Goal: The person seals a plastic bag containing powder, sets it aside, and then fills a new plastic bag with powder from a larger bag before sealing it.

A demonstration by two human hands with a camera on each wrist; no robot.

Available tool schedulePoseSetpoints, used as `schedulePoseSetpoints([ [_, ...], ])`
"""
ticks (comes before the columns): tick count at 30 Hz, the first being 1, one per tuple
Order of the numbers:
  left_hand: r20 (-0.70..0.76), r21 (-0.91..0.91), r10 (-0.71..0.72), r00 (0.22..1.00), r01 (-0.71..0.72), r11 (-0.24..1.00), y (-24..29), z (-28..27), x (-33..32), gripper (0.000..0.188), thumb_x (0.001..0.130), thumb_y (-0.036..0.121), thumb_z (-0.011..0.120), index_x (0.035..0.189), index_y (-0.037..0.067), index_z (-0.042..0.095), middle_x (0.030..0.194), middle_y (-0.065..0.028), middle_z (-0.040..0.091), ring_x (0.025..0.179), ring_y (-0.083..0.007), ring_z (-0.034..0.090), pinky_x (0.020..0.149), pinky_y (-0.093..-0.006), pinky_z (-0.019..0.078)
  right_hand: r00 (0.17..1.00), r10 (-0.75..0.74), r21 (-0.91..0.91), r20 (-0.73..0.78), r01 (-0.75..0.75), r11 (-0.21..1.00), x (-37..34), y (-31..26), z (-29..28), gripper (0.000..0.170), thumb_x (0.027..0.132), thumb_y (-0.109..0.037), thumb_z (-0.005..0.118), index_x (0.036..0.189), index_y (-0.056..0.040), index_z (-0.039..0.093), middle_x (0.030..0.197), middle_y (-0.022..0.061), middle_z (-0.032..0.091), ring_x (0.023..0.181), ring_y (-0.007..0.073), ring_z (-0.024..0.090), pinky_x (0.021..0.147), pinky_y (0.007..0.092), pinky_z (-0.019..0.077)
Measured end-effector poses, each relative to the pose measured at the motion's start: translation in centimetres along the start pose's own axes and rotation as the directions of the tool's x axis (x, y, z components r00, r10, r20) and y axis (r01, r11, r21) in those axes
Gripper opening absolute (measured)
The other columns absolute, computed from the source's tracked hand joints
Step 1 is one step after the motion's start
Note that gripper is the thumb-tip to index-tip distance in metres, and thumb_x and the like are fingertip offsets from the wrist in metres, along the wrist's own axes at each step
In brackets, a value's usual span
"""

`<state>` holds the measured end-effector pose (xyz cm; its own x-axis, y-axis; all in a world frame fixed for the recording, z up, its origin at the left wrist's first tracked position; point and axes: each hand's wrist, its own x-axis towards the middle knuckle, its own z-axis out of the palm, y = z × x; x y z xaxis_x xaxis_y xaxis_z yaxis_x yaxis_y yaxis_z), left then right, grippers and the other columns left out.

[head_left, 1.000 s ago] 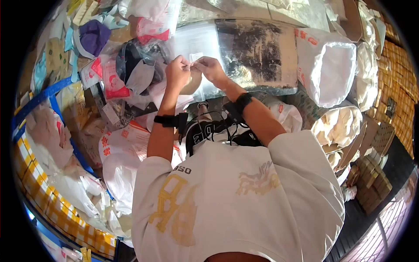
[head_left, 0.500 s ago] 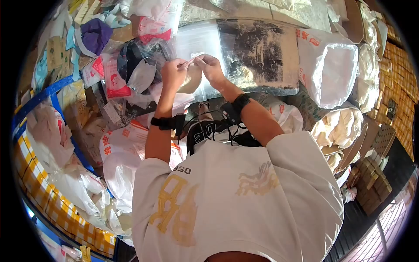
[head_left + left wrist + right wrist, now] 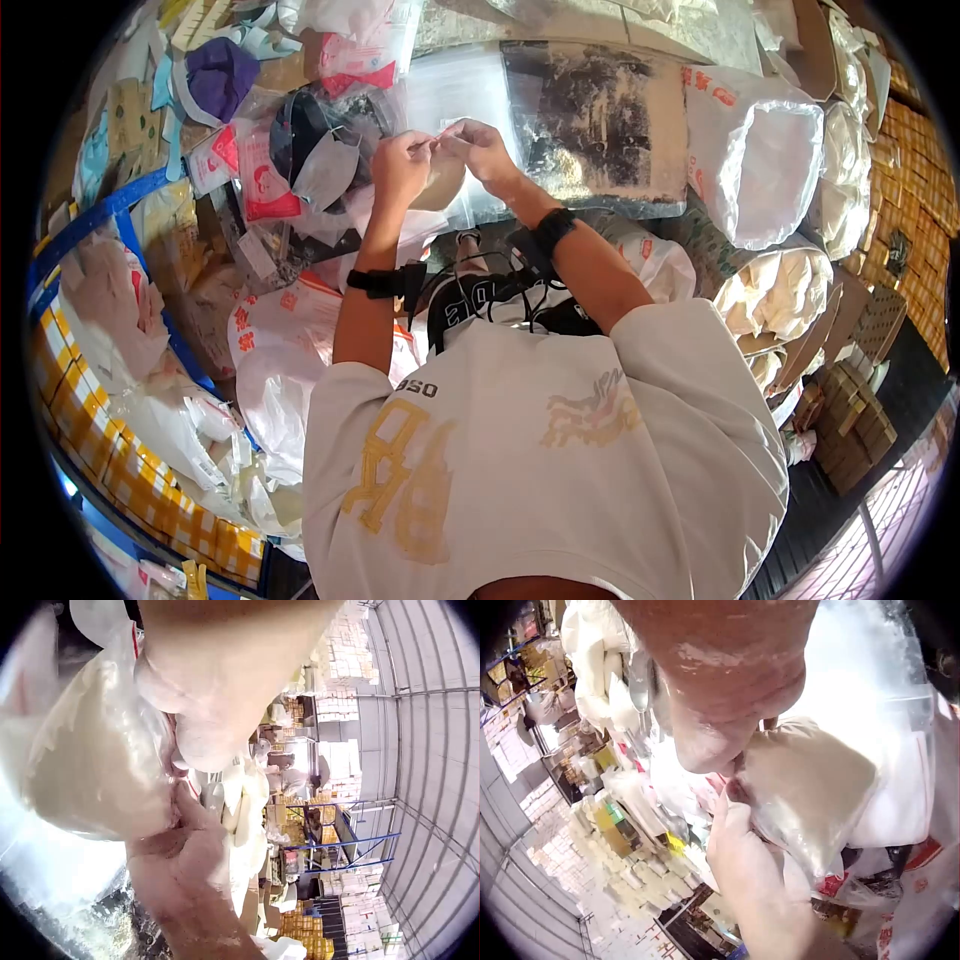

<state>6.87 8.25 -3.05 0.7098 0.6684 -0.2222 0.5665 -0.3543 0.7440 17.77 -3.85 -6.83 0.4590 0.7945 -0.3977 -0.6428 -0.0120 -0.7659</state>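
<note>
A clear zip bag [image 3: 442,184] of beige powder hangs between my two hands, bulging below the fingers. My left hand [image 3: 400,170] pinches its top edge on one side, and my right hand [image 3: 483,160] pinches the other side close by. The fingertips of both hands nearly meet at the bag's mouth. In the left wrist view the powder bag [image 3: 97,757] shows a red line along its top edge. The right wrist view shows the filled bag [image 3: 810,780] with its lower corner crumpled. Behind the hands lie flat clear plastic sheets or bags [image 3: 460,85].
A worn black board [image 3: 600,120] covers the surface ahead. At the right stands an open white sack [image 3: 697,150]. To the left are a dark basin [image 3: 295,130] with a pale object in it, red-and-white packets [image 3: 268,190] and a blue metal frame [image 3: 120,205].
Both hands have shifted slightly, and the left hand is a little further left. More of the powder bag shows below the fingers; a small white label behind them is now mostly covered.
</note>
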Motion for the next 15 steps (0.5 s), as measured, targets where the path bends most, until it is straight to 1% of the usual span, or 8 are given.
schedulePoseSetpoints([
  [2,-0.003,-0.019,-0.026,1.0,0.026,0.999,-0.4,0.2,0.1,0.011,0.084,0.016,0.071,0.09,0.007,0.074,0.082,-0.013,0.073,0.078,-0.0281,0.072,0.07,-0.0376,0.0532,0.999,-0.003,-0.062,-0.043,0.0,0.998,0.1,0.3,0.1,0.008,0.096,-0.006,0.063,0.096,0.0006,0.068,0.092,0.0065,0.07,0.085,0.0121,0.065,0.078,0.0255,0.0507],
  [5,0.014,-0.001,-0.024,1.0,0.024,1.0,-0.2,-0.2,0.3,0.013,0.084,0.017,0.072,0.09,0.006,0.074,0.082,-0.0136,0.073,0.078,-0.0289,0.071,0.07,-0.0377,0.0529,0.992,0.101,0.059,-0.079,-0.097,0.994,0.4,0.1,-0.1,0.01,0.096,-0.008,0.064,0.092,0.0002,0.068,0.089,0.0057,0.07,0.081,0.0114,0.064,0.075,0.0247,0.0501],
  [8,0.038,0.03,-0.012,0.999,0.011,0.999,-0.5,-0.3,0.3,0.015,0.084,0.019,0.072,0.09,0.005,0.074,0.08,-0.0143,0.072,0.076,-0.0297,0.071,0.069,-0.0383,0.0524,0.996,0.044,0.029,-0.08,-0.042,0.999,0.3,-0.1,-0.3,0.012,0.096,-0.009,0.064,0.09,-0.0003,0.067,0.086,0.0046,0.069,0.076,0.0106,0.062,0.072,0.0242,0.0493],
  [9,0.044,0.039,-0.008,0.999,0.006,0.999,-0.5,-0.4,0.4,0.016,0.084,0.019,0.072,0.09,0.005,0.074,0.08,-0.0145,0.072,0.076,-0.0299,0.07,0.069,-0.0386,0.0523,0.994,0.036,0.024,-0.101,-0.034,0.999,0.3,-0.1,-0.2,0.012,0.096,-0.009,0.064,0.089,-0.0004,0.067,0.085,0.0044,0.069,0.076,0.0106,0.062,0.072,0.0242,0.0492],
  [12,0.123,0.062,-0.053,0.991,0.045,0.997,-0.8,-1.3,0.2,0.019,0.087,0.02,0.071,0.093,0.002,0.072,0.082,-0.0151,0.072,0.075,-0.0265,0.07,0.07,-0.0358,0.0518,0.988,0.024,0.009,-0.15,-0.023,1.0,0.4,0.0,-0.1,0.011,0.096,-0.009,0.064,0.089,-0.0005,0.067,0.083,0.0038,0.068,0.074,0.0104,0.061,0.07,0.0242,0.0487],
  [15,0.064,0.137,0.023,0.998,-0.032,0.99,-2.4,-1.8,-0.4,0.019,0.086,0.019,0.072,0.093,0.001,0.071,0.081,-0.0151,0.071,0.074,-0.0261,0.069,0.069,-0.0361,0.0515,0.986,0.038,0.002,-0.164,-0.039,0.999,0.6,0.5,0.0,0.011,0.095,-0.008,0.065,0.088,-0.0005,0.067,0.082,0.0038,0.067,0.074,0.0104,0.06,0.07,0.0244,0.0486],
])
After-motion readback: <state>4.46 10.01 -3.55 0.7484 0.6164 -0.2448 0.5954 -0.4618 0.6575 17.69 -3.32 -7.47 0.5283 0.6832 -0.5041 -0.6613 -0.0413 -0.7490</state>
